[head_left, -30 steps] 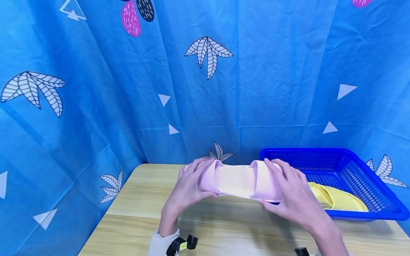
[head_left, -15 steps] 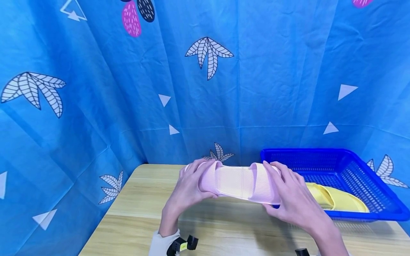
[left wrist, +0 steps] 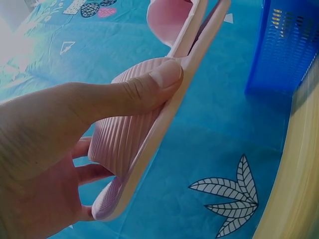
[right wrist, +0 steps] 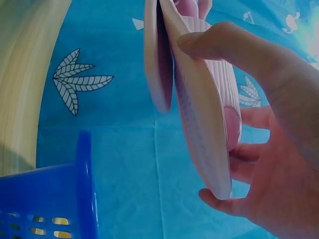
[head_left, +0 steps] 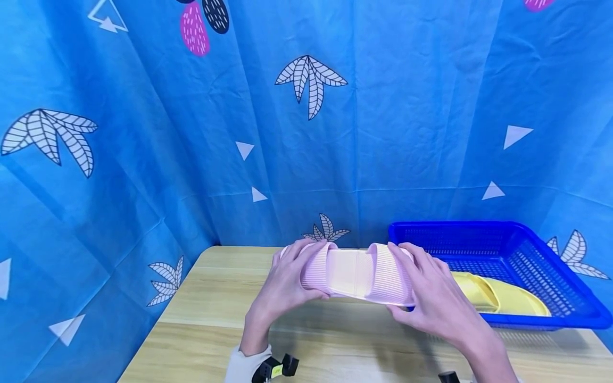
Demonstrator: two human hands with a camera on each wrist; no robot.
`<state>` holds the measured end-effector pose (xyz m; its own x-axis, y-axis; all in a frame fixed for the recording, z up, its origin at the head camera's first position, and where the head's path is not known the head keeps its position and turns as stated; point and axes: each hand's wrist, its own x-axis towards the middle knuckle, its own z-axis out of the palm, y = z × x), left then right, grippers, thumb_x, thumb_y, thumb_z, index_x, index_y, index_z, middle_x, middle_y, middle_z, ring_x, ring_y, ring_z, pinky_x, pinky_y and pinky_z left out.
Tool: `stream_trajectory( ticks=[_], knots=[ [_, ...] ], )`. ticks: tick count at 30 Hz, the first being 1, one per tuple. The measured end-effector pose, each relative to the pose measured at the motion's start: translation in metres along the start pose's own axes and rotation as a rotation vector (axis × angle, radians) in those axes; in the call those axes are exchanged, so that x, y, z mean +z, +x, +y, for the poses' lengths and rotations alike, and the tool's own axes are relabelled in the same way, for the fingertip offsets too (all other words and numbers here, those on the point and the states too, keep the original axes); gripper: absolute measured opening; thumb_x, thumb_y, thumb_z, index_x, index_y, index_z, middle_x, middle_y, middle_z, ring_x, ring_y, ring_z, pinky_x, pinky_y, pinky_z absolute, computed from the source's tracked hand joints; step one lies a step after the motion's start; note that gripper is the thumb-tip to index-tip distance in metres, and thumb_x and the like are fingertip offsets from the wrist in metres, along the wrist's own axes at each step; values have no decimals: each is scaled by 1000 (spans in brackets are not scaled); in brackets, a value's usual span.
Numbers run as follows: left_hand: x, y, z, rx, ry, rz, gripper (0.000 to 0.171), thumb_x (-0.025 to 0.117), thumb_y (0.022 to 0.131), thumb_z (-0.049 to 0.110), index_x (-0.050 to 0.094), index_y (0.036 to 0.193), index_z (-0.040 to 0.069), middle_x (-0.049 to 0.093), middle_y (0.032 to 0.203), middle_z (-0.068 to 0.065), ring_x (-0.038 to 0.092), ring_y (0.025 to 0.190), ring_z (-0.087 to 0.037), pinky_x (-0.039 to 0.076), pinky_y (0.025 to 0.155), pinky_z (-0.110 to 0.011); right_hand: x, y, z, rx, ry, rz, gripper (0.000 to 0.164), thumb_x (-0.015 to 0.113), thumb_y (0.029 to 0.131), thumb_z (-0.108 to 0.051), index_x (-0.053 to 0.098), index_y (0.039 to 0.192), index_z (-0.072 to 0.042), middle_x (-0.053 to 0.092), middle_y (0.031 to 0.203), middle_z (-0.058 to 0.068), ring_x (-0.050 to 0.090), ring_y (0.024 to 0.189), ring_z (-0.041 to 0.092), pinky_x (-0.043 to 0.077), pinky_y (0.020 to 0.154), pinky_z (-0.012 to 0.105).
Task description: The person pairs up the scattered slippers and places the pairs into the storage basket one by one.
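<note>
Two pink slippers with ribbed straps are held above the table, their sole ends overlapping in the middle. My left hand (head_left: pixel 282 282) grips the left slipper (head_left: pixel 316 268), thumb along the near sole edge and fingers over the strap. The right slipper (head_left: pixel 390 274) is held likewise by my right hand (head_left: pixel 436 298). In the left wrist view the thumb presses the ribbed strap (left wrist: pixel 124 134) and sole edge. From the right wrist, the underside of a pale sole (right wrist: pixel 202 124) shows, with the other sole (right wrist: pixel 158 59) beside it and a narrow gap between. My hands cover the outer ends.
A blue plastic basket (head_left: pixel 570 290) with perforated walls stands on the right of the wooden table (head_left: pixel 215 298). Inside it lies a yellow slipper (head_left: pixel 517 298), partly behind my right hand. A blue patterned curtain (head_left: pixel 407 106) hangs behind the table and at its left.
The two pink slippers have slid slightly closer together, the right one moving left with my right hand and the left one a little right. The basket has stayed put.
</note>
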<state>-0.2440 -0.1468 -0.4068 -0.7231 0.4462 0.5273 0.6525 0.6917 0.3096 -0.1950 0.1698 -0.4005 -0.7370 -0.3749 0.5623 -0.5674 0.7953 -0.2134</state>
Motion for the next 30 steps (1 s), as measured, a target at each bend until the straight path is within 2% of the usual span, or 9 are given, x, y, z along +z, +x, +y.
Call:
stream_trajectory(
  ticks=[9,21,30],
  knots=[
    [1,1,5,31,3,-8,108,100,59,44,49,153,25,53,147,-4,46,136,-29,35,106,-61,3,2,-3,-41,8,39,113,93,62,-42,40,156,-12,52,142,12,54,122,32,43,92,57],
    [5,3,12,12,1,-63,105,97,64,48,47,154,29,51,149,-4,45,137,-26,33,110,-59,9,4,-8,-45,15,34,113,95,60,-45,43,153,-7,52,144,14,53,127,34,43,94,57],
    [9,3,13,36,-14,-35,107,100,61,44,48,153,28,51,148,-3,45,136,-26,35,107,-58,11,5,-9,-53,37,58,112,95,59,-44,44,152,-7,52,143,13,53,126,33,43,95,56]
  ],
)
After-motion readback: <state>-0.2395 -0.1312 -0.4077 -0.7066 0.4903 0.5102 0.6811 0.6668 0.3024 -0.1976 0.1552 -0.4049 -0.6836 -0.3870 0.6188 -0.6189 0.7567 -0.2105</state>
